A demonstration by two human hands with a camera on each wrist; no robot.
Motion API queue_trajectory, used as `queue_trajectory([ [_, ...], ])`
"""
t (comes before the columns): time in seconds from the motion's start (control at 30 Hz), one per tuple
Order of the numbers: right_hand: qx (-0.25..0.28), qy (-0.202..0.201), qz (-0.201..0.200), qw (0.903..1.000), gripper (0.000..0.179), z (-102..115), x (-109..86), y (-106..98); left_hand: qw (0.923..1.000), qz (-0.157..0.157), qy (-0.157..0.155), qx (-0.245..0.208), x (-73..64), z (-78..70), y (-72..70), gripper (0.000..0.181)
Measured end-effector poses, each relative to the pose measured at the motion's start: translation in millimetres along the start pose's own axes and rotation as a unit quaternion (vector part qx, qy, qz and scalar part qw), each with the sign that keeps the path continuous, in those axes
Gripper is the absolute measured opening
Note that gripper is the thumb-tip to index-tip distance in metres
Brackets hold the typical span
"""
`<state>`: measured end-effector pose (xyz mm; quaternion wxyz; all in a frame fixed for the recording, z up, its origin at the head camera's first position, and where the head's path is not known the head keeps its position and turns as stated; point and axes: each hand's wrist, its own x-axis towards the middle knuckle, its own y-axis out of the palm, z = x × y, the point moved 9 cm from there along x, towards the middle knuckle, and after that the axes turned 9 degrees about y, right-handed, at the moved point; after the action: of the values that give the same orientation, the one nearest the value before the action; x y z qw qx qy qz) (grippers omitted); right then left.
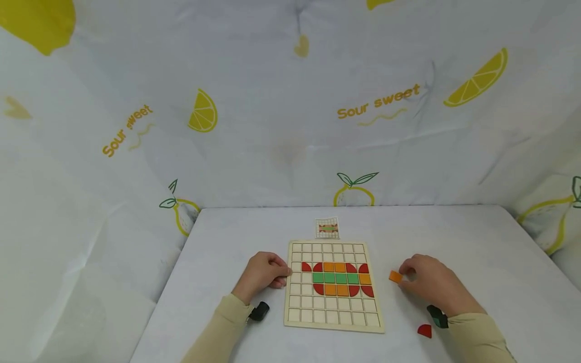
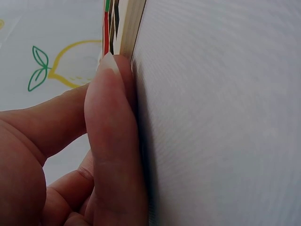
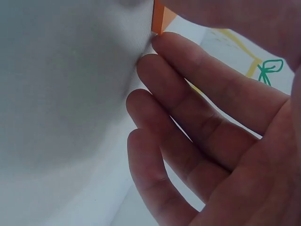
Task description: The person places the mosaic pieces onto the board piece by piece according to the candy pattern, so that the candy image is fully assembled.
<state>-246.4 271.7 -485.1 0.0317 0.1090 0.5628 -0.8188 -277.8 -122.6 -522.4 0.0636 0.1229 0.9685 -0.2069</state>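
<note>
A cream wooden grid board (image 1: 336,318) lies on the table in the head view. Several coloured tiles sit in its middle rows: green squares (image 1: 335,278) in a line, orange squares above and below, and red quarter-rounds at the corners. My left hand (image 1: 262,271) pinches the board's left edge between thumb and finger; the left wrist view shows the thumb tip against that edge (image 2: 133,26). To the right of the board, my right hand (image 1: 428,282) holds an orange square tile (image 1: 395,277) by its side with thumb and fingertips. In the right wrist view, the tile (image 3: 158,19) shows at the top.
A small card (image 1: 327,221) printed with a coloured grid pattern lies just behind the board. One loose red quarter-round tile (image 1: 424,330) rests on the table (image 1: 254,227), near the right wrist. A white cloth (image 1: 272,176) printed with lemons hangs behind the table.
</note>
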Motion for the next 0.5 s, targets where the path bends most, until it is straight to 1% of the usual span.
queue_trajectory([
  [0.17,0.003,-0.005,-0.003,1.0000,0.022,3,2.0,1,1.0000,0.000,0.004,-0.002,0.3,1.8,-0.7,0.020],
  [0.3,0.005,-0.008,-0.004,0.9999,0.021,7,1.8,3,1.0000,-0.001,0.001,-0.001,0.5,2.8,-0.9,0.020],
  [0.5,0.007,-0.026,-0.015,0.9995,0.019,25,-2.6,0,1.0000,-0.001,-0.003,0.000,2.2,1.8,-0.6,0.020],
])
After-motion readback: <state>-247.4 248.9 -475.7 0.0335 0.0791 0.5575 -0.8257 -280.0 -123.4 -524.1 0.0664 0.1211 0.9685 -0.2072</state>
